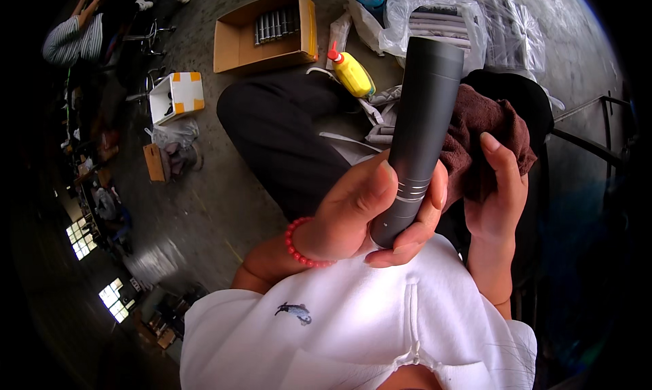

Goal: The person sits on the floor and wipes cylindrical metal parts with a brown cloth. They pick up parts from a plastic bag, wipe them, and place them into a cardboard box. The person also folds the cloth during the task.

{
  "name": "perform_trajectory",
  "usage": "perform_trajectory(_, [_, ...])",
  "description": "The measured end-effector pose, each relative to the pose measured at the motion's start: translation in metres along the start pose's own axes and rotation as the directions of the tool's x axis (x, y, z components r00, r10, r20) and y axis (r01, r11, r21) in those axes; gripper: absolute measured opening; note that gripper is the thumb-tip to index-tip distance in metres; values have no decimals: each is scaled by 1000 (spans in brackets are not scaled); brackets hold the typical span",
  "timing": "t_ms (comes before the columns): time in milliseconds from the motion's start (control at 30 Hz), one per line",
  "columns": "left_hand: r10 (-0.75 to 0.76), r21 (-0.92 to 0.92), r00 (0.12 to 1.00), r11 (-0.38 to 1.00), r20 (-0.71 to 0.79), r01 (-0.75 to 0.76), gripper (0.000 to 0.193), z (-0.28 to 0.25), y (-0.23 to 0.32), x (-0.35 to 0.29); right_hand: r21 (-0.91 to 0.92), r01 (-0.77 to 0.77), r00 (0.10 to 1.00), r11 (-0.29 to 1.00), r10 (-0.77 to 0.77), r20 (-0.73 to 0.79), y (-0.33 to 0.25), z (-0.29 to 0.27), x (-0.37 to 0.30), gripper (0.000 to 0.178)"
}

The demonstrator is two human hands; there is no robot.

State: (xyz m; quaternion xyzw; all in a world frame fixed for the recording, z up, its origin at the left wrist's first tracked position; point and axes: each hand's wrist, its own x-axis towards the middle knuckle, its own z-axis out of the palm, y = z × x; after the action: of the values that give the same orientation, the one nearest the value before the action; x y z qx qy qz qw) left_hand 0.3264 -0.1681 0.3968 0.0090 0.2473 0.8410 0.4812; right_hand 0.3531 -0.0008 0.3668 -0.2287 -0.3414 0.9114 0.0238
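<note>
My left hand (367, 210), with a red bead bracelet at the wrist, is wrapped round the lower part of a matte black cylinder (424, 108). Thin silver rings circle this cylinder near the grip, and it tilts slightly right at its upper end. Just to the right, my right hand (499, 193) grips a bunched brown cloth (489, 118) between thumb and fingers. Part of the cloth lies behind the cylinder, and most of the right hand's fingers are hidden by the cloth.
Beyond my dark-trousered legs stand an open cardboard box (265, 40) of metallic cylinders, a yellow spray bottle (354, 74) with a red top, and plastic-wrapped bundles (513, 33). A white box (178, 96) sits at left. Another person (78, 37) is far left.
</note>
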Motion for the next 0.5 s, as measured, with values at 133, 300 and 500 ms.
perform_trajectory(133, [-12, -104, 1000, 994, 20, 14, 61, -2, -1, -2, -24, 66, 998, 998, -66, -9, -2, -6, 0, 41])
perform_trajectory(300, [328, -769, 782, 574, 531, 282, 48, 3, -31, 38, -508, 694, 718, 510, -544, 434, 15, -17, 0, 58])
perform_trajectory(500, [253, -411, 940, 901, 230, -142, 34, -19, -37, 13, -445, 881, 390, -158, -291, 874, 3, 2, 49, 61])
